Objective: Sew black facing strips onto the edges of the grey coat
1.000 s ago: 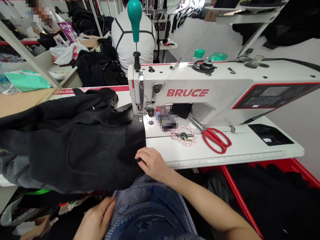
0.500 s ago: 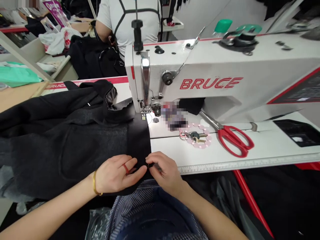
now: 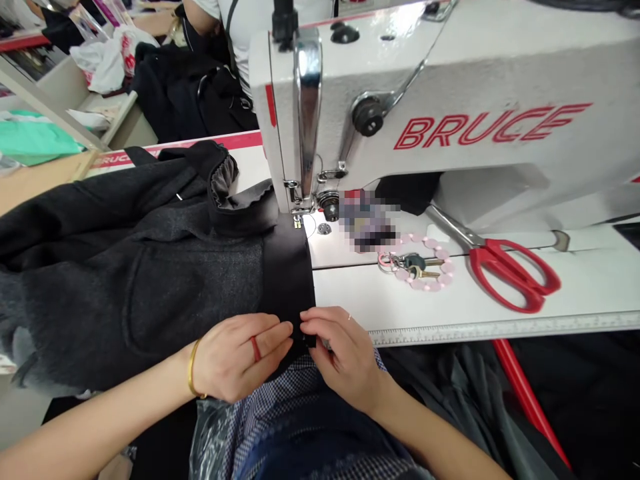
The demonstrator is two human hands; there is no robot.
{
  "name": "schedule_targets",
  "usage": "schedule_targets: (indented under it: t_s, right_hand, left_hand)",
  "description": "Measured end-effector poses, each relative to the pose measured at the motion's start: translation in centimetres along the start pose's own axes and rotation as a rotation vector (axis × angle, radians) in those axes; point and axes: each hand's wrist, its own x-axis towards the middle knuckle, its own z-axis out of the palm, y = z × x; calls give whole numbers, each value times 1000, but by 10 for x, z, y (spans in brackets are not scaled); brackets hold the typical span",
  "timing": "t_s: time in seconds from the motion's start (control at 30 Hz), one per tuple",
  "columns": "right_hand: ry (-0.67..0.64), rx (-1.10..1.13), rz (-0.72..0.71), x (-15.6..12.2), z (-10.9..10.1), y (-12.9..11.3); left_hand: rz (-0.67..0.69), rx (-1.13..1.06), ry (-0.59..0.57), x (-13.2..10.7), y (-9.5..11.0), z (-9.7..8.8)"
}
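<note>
A dark grey and black garment (image 3: 195, 267) lies across the left of the sewing table, its smooth black border under the presser foot (image 3: 298, 221) of a white sewing machine (image 3: 345, 80). My left hand (image 3: 240, 357), with a red ring and a gold bangle, lies on the border near its front edge, fingers together and pinching the fabric. Just to its right, my right hand (image 3: 343, 357) grips the corner of the same border between thumb and fingers. The fingertips of both hands nearly meet. The undersides of the fingers are partly hidden.
Red-handled scissors (image 3: 515, 273) and keys on a pink ring (image 3: 417, 267) lie right of the needle. A ruler strip (image 3: 500, 328) runs along the table's front edge. Behind the machine, a person in a white shirt (image 3: 243, 33) sits by dark fabric (image 3: 195, 93).
My view has moved closer to the machine, so it looks larger. Both hands remain at the border's front corner; my left fingers have drawn together and the fabric edge between the hands has shifted slightly.
</note>
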Motion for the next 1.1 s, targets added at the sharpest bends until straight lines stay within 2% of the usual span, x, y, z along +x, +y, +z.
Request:
schedule_targets:
  t_s: [0.2, 0.43, 0.6, 0.8, 0.9, 0.97, 1.1]
  right_hand:
    - [-60, -155, -141, -2, -4, 2]
    - [-54, -144, -116, -3, -5, 3]
    - [-65, -147, -114, -2, -8, 5]
    - [-133, -184, -108, -2, -7, 7]
    - [-112, -159, -78, -4, -5, 9]
    - [-77, -147, -66, -4, -4, 10]
    - [-59, -160, -27, -3, -2, 12]
  left_hand:
    - [-114, -65, -12, 4, 7, -2]
    - [-95, -79, -52, 11, 10, -4]
    - [-39, -100, -145, 9, 12, -3]
    - [-153, -153, -215, 8, 9, -2]
    - [-250, -210, -266, 9, 11, 6]
    - [-305, -174, -262, 8, 12, 16]
    - [-241, -123, -189, -5, 5, 35]
